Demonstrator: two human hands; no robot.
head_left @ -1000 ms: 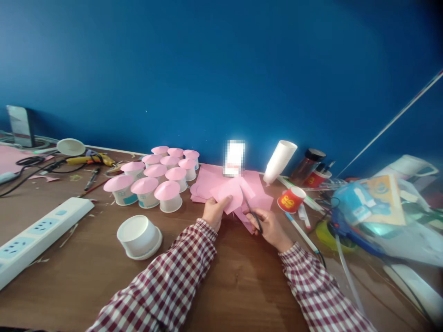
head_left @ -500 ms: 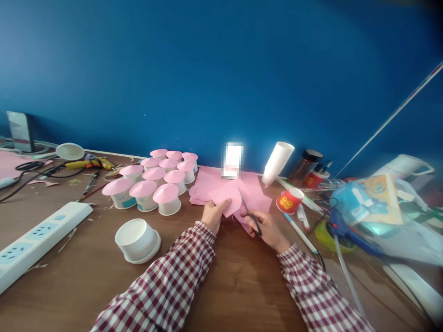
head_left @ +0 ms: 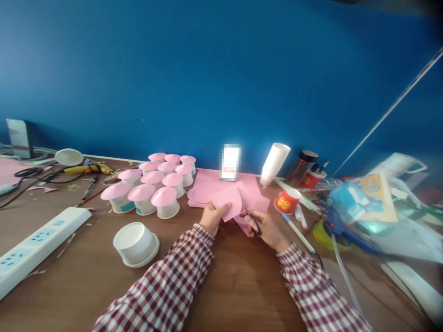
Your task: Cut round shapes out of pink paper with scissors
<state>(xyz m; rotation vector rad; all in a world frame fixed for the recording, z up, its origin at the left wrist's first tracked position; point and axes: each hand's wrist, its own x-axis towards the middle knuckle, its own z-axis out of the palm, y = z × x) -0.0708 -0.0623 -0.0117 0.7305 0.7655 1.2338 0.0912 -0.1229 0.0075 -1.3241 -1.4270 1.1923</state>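
Observation:
My left hand pinches a piece of pink paper with a rounded edge, the thumb lying on top. Dark-handled scissors are in my right hand, their blades pointing away from me along the paper's right edge. A narrow pink offcut hangs below the blades, beside the right fingers. Beneath and behind the held piece lie pink sheets on the brown table. To the left stand several white paper cups, each topped with a shallow pink paper cone.
An upturned white tub is left of my left forearm, near a power strip. Right of my hands are a red cup, a stack of white cups, a marker and a blue glue gun.
The pink piece has turned slightly in my left hand, and its near corner has shifted lower. My right hand and the scissors have barely moved; the whole view has shifted a little.

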